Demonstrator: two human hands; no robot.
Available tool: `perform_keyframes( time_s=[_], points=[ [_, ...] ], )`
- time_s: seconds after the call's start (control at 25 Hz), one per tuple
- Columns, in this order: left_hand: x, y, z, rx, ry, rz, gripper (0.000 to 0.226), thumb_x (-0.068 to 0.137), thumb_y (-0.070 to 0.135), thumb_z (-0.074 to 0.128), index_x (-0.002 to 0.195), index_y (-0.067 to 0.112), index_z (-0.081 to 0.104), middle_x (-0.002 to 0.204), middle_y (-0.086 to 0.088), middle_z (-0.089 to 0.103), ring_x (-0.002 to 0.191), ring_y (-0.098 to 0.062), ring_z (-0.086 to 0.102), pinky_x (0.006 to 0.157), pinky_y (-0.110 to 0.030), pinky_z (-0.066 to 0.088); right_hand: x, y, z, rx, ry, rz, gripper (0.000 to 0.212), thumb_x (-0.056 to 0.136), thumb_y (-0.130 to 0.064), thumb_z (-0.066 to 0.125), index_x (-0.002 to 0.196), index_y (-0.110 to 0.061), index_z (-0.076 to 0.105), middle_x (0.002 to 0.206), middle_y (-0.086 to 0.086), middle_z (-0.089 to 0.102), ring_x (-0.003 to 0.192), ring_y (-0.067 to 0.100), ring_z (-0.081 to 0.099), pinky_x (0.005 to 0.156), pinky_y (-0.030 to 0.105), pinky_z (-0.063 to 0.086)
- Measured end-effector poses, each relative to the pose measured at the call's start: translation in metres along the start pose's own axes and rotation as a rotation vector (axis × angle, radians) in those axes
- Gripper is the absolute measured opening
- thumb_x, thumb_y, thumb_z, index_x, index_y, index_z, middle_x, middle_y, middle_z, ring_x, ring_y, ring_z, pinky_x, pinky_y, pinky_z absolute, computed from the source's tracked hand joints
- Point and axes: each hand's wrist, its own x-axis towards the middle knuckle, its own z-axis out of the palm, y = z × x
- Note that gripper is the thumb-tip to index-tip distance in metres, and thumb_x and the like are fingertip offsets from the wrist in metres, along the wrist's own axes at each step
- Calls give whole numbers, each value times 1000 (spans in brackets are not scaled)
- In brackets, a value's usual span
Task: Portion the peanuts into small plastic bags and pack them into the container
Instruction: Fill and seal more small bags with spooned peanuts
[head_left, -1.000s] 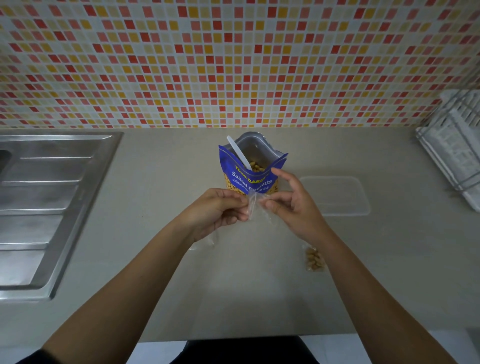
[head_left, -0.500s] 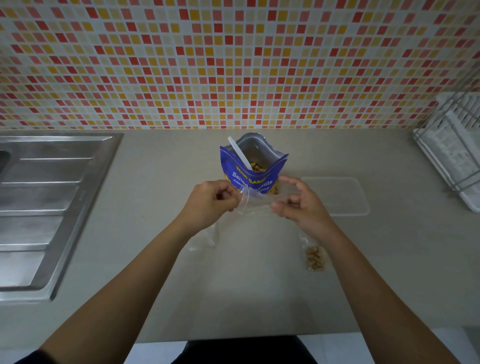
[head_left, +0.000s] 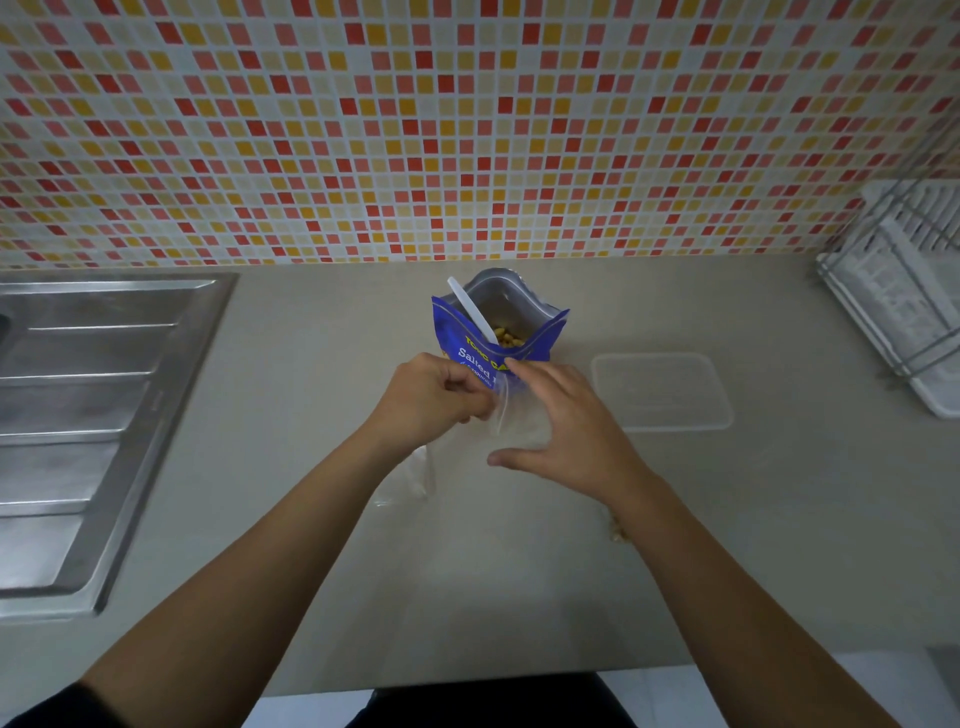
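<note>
Left hand (head_left: 436, 400) pinched the small plastic bag (head_left: 508, 413) (empty); right hand (head_left: 566, 426), fingers spread, seemingly parted its mouth. Just beyond, the peanut pouch (head_left: 498, 338) could tip if knocked.

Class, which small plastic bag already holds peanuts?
The small bag beside the right forearm; the held bag and the flat bag under the left wrist look empty.
</note>
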Motion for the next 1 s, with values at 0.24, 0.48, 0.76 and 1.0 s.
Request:
perform_keyframes(
  time_s=[0.24,0.48,0.76,1.0],
  points=[
    [1,8,5,251,68,85,4,71,15,71,68,15,73,70,1,71,68,-10,64,75,-34,56,3,3,7,48,109,15,59,63,-37,80,114,-16,61,108,-3,65,101,5,49,88,-2,26],
    [7,24,-10,179,244,194,19,82,30,67,76,13,73,65,5,67,59,-5,59,60,-9,45,3,5,1,471,241,211,47,65,-27,82,107,-29,61,104,-13,66,98,1,60,88,14,44],
    [84,26,-31,470,233,175,34,86,32,63,106,5,65,101,-11,68,85,-17,57,74,-27,44,14,11,-2,818,327,354,52,67,-11,81,114,-13,59,109,1,67,101,6,63,84,14,46],
    [85,43,-28,386,145,356,15,86,22,62,94,10,67,85,-6,69,74,-12,58,60,-9,37,27,22,-3,858,376,381,59,62,-33,79,116,-23,58,113,0,67,105,13,64,89,26,49]
  ],
)
